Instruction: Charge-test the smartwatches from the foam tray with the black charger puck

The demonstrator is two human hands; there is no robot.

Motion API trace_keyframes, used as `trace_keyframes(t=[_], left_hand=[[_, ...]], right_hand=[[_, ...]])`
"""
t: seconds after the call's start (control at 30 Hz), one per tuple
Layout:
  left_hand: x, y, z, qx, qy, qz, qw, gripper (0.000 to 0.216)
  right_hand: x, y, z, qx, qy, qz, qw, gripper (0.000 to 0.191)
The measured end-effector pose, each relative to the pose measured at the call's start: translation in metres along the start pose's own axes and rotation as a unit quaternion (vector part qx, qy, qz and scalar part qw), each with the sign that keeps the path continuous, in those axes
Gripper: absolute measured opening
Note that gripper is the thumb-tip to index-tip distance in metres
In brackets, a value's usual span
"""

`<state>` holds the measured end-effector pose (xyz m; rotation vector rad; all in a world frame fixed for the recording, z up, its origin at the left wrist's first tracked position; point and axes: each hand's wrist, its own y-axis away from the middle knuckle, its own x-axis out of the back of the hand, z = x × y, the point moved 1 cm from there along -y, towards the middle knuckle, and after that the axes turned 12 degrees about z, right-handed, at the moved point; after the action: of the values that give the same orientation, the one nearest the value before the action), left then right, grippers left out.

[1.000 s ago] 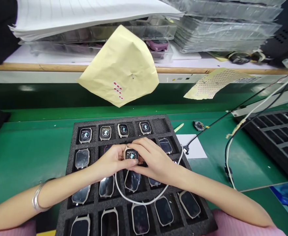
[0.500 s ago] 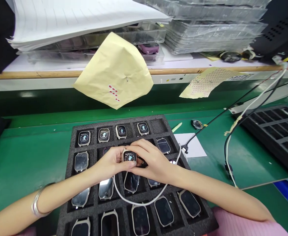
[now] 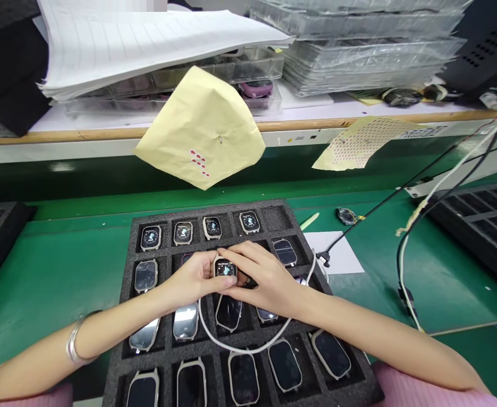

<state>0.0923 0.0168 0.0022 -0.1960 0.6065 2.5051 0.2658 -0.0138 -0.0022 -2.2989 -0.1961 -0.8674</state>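
Note:
Between my two hands is a smartwatch case (image 3: 225, 269) without a strap, its square screen lit with a dial. My left hand (image 3: 199, 275) grips its left side, the thumb along the lower edge. From the right, my right hand (image 3: 262, 278) closes on the same watch, fingers over its top and side. Both hands are above a black foam tray (image 3: 123, 316). Its compartments hold several watch cases; those in the back row, such as this watch (image 3: 183, 232), have lit screens, and the nearer ones, such as this one (image 3: 242, 377), are dark. A white cable (image 3: 248, 350) loops below my hands.
Behind is a shelf (image 3: 286, 127) with papers (image 3: 146, 45), stacked clear plastic trays (image 3: 371, 62) and a hanging yellow paper (image 3: 203, 130). Right of the tray lie a white sheet (image 3: 344, 257), a USB plug (image 3: 323, 258) and a small round part (image 3: 346, 215). More foam trays stand at both sides.
The view has shifted slightly, so everything sits a little further right. Both hands keep the same hold on the watch, and its screen stays lit.

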Motion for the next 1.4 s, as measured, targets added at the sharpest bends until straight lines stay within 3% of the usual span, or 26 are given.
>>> trace_keyframes(t=[0.17,0.23,0.33,0.4,0.5,0.67,0.8,1.03,1.13,1.23,1.33,1.4], left_hand=[[0.003,-0.001,-0.004,-0.004,0.012,-0.023,1.000,0.042],[0.005,-0.001,-0.005,0.006,0.040,-0.047,0.998,0.054],[0.006,0.001,-0.005,0.024,0.041,-0.052,0.997,0.058],[0.005,0.002,-0.003,0.031,0.019,-0.041,0.998,0.054],[0.002,0.003,0.000,0.036,0.000,-0.034,0.999,0.051],[0.001,0.003,0.002,0.038,-0.002,-0.026,0.999,0.047],[0.004,0.004,-0.001,0.050,0.052,-0.043,0.996,0.050],[0.007,0.009,-0.003,0.084,0.112,-0.133,0.981,0.059],[0.007,0.010,-0.004,0.080,0.109,-0.129,0.982,0.062],[0.006,0.011,-0.005,0.074,0.114,-0.121,0.983,0.063],[0.004,0.013,-0.005,0.077,0.122,-0.106,0.984,0.063],[0.003,0.015,-0.005,0.078,0.128,-0.095,0.984,0.060]], right_hand=[[0.013,-0.007,0.001,-0.015,-0.060,0.011,0.998,0.046],[0.030,-0.014,0.014,-0.042,-0.075,0.034,0.996,0.047],[0.062,-0.020,0.049,-0.088,0.010,0.057,0.994,0.042],[0.079,-0.019,0.072,-0.096,0.092,0.011,0.991,0.038],[0.093,-0.013,0.083,-0.087,0.124,-0.041,0.988,0.040],[0.112,-0.006,0.051,-0.046,0.223,-0.091,0.969,0.036],[0.120,-0.002,0.031,-0.041,0.211,-0.202,0.955,0.027],[0.102,-0.007,0.035,-0.043,0.279,-0.270,0.921,0.037],[0.107,-0.010,0.042,-0.061,0.236,-0.265,0.933,0.034],[0.116,-0.013,0.037,-0.107,0.106,-0.207,0.967,0.031],[0.110,-0.019,0.012,-0.114,0.004,-0.145,0.983,0.033],[0.093,-0.022,-0.009,-0.082,-0.031,-0.159,0.983,0.039]])
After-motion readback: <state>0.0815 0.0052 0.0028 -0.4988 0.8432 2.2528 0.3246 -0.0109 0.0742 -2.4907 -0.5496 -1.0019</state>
